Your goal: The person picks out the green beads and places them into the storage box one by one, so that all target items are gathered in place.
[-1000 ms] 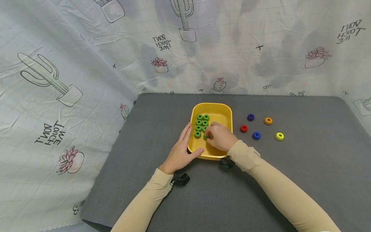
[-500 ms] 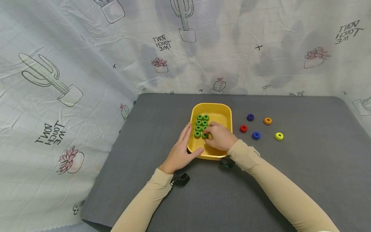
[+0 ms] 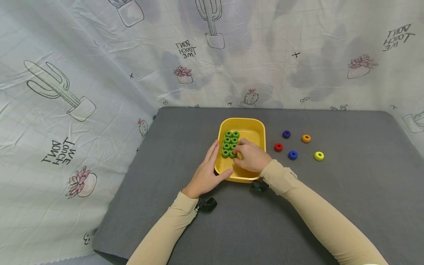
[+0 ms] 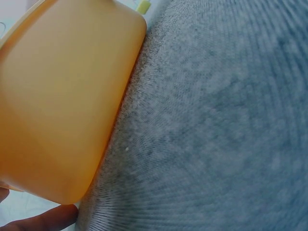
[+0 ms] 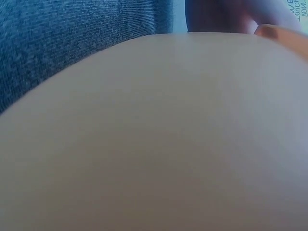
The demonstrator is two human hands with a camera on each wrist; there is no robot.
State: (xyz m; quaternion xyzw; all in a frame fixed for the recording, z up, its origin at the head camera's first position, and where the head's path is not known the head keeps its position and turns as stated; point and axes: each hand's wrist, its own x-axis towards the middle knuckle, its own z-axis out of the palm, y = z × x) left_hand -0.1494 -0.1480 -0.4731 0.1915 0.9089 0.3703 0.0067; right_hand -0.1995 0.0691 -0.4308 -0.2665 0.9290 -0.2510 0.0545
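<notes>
A yellow tray stands on the grey table, with several green beads lined up in two columns along its left side. My left hand rests against the tray's left front corner, fingers straight along the wall and thumb over the front rim. In the left wrist view, the tray's outer wall has a fingertip beside it. Reaching inside the tray, my right hand pinches a green bead at the front of the right column. Its fingers partly cover that bead.
On the table right of the tray lie a red bead, a purple bead, a blue bead, an orange bead and a yellow bead. A patterned cloth hangs behind the table.
The green bead at my right fingertips has shifted slightly left, up to the front bead of the left column. My left hand and the tray have stayed put.
</notes>
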